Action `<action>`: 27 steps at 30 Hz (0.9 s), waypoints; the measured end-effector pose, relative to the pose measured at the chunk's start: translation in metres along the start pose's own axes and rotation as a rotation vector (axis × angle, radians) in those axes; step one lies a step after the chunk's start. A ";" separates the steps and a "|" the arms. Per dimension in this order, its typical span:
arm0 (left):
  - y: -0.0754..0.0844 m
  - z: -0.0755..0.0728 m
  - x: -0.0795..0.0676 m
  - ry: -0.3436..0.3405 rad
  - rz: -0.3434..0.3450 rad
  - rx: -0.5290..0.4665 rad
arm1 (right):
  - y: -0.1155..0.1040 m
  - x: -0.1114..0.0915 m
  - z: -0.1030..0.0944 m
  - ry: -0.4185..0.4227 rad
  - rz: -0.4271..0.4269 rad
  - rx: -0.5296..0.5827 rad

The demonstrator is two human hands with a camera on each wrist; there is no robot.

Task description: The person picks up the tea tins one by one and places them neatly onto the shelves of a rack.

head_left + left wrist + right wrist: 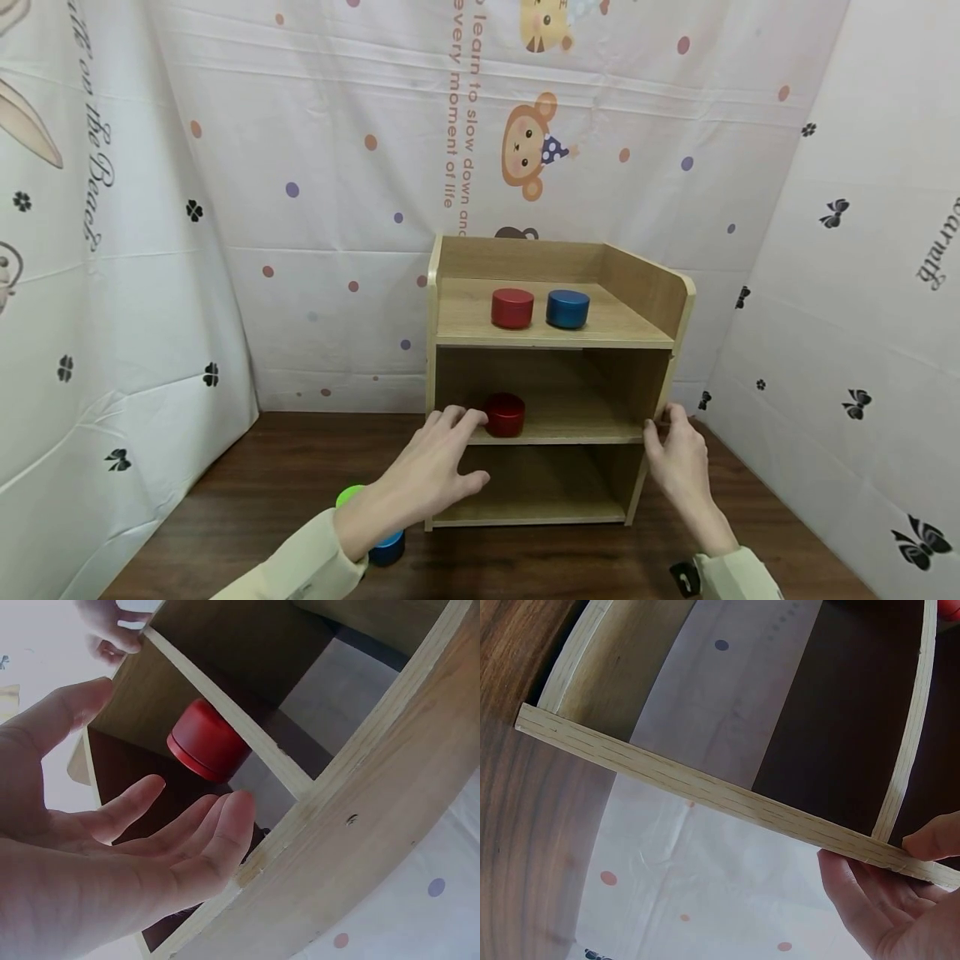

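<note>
One brown desk (247, 500) carries a wooden shelf unit (570, 379). I record the right grip (682, 458) pinching the unit's right side edge; the left grip (429, 467) is released, fingers apart, just beside the middle-tier red container (505, 415). A second red container (512, 309) and a blue container (567, 309) sit on top.

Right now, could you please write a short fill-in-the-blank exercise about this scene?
On the top shelf, the red container sits beside a second container coloured ____.
The middle shelf container is coloured ____.
The right grip holds a side panel; the left grip holds ____.

Missing words: blue; red; nothing.
</note>
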State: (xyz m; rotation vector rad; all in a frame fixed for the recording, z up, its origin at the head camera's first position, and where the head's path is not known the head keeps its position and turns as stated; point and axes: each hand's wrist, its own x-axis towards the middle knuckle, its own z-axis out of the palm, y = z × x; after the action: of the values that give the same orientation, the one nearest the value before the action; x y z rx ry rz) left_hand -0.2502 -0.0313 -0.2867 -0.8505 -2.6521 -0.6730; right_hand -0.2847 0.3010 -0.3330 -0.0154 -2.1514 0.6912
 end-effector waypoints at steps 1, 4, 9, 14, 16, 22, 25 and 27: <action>-0.001 0.000 -0.001 0.001 -0.001 -0.003 | 0.000 0.000 0.000 0.001 0.000 0.000; -0.003 0.001 -0.005 -0.002 -0.007 -0.008 | 0.000 0.000 0.000 0.000 0.000 0.002; -0.007 0.002 -0.011 -0.012 -0.022 -0.016 | -0.001 0.000 0.000 -0.006 0.002 0.002; -0.010 0.003 -0.017 -0.002 -0.020 -0.012 | -0.001 -0.001 0.000 -0.005 0.007 0.000; -0.011 0.003 -0.019 0.007 -0.019 -0.005 | -0.001 -0.001 0.000 -0.006 0.007 0.005; -0.014 0.004 -0.027 0.003 -0.024 -0.005 | 0.000 -0.001 0.002 -0.009 0.004 0.000; -0.016 0.005 -0.029 0.013 -0.024 0.007 | 0.000 0.000 0.002 -0.002 0.000 -0.004; -0.017 0.006 -0.031 0.030 -0.024 0.018 | 0.000 0.000 0.002 0.006 -0.005 -0.005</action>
State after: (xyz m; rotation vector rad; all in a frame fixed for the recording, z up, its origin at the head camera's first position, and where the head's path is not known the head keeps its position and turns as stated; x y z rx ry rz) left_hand -0.2367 -0.0551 -0.3093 -0.7988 -2.6420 -0.6619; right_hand -0.2856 0.2998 -0.3340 -0.0147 -2.1471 0.6820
